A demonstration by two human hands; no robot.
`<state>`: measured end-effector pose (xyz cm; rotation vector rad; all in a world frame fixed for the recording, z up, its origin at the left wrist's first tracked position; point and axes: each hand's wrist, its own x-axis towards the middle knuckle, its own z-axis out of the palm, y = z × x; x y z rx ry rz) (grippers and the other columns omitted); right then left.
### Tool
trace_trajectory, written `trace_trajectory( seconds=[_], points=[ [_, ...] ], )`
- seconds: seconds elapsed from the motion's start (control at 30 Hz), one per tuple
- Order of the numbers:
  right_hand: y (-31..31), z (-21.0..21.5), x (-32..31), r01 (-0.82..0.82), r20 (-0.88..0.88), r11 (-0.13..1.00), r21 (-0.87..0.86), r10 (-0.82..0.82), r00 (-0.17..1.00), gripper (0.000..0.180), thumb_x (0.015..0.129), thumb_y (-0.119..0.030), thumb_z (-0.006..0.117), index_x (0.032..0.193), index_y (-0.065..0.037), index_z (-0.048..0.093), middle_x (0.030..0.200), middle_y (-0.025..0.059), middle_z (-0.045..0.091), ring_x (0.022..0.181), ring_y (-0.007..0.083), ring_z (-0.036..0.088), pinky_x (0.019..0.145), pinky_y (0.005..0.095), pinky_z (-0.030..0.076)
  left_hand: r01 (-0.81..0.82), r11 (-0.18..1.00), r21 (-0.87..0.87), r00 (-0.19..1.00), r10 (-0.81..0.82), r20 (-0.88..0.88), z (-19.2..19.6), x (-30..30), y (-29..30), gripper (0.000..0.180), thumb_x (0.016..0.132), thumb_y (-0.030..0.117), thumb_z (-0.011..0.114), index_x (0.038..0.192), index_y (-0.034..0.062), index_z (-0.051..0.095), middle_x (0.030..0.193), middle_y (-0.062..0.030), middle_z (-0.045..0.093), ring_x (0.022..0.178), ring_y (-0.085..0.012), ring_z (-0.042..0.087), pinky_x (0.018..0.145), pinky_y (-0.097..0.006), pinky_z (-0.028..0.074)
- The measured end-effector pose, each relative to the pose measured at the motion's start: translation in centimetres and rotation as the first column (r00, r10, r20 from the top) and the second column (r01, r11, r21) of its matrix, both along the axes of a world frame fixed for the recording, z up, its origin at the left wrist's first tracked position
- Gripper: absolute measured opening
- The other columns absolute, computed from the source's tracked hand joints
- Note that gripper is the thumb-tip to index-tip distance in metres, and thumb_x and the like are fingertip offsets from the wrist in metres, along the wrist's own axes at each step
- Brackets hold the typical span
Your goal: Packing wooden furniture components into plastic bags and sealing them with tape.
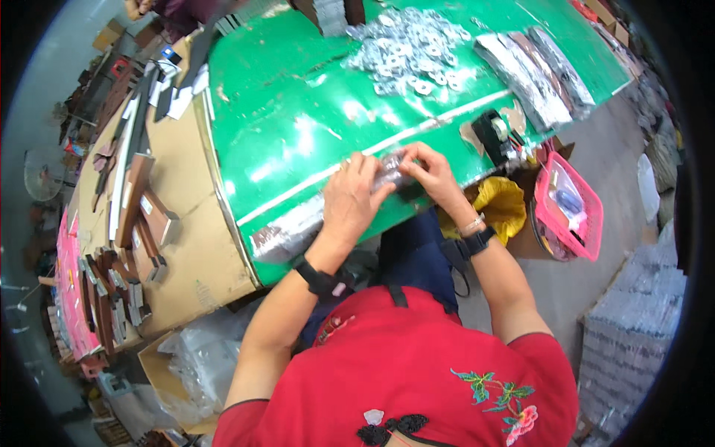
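A long bundle wrapped in clear plastic lies along the near edge of the green table. Brown shows through the wrap at its left end. My left hand is laid over the bundle's middle, fingers curled over it and gripping it. At the right end my right hand pinches the plastic between thumb and fingers. Just beyond my right hand stands a black tape dispenser. The underside of the bundle is hidden.
A heap of metal washers covers the table's far middle, with several wrapped bundles right of it. Brown and white strips lie on cardboard at left. A pink basket and yellow bag are at right.
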<state>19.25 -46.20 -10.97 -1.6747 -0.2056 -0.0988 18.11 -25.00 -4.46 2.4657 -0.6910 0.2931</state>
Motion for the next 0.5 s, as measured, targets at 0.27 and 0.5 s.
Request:
trace_trajectory(
  seconds=[0.27,0.5],
  points=[
    [-0.8,2.8,-0.4,-0.056,0.016,0.998,0.021,0.056,0.998,0.041,0.085,-0.017,0.081,0.121,-0.003,0.068,0.114,0.0040,0.069,0.099,0.0178,0.066,0.092,0.0358,0.052,0.046,0.998,-0.034,0.999,-0.046,0.004,-0.6,-1.6,-0.5,0.029,0.084,0.025,0.078,0.103,0.0091,0.063,0.099,-0.0104,0.059,0.094,-0.0326,0.063,0.079,-0.046,0.051],
    [-3.0,1.5,3.6,-0.268,-0.121,0.959,-0.089,0.257,0.959,0.020,0.086,-0.015,0.079,0.097,0.000,0.072,0.095,0.0031,0.073,0.093,0.0149,0.066,0.082,0.0315,0.052,0.034,0.999,-0.024,0.999,-0.034,0.018,-0.2,-1.1,-0.6,0.029,0.085,0.026,0.078,0.104,0.0088,0.064,0.099,-0.0086,0.059,0.092,-0.0317,0.063,0.079,-0.045,0.051]
  ],
)
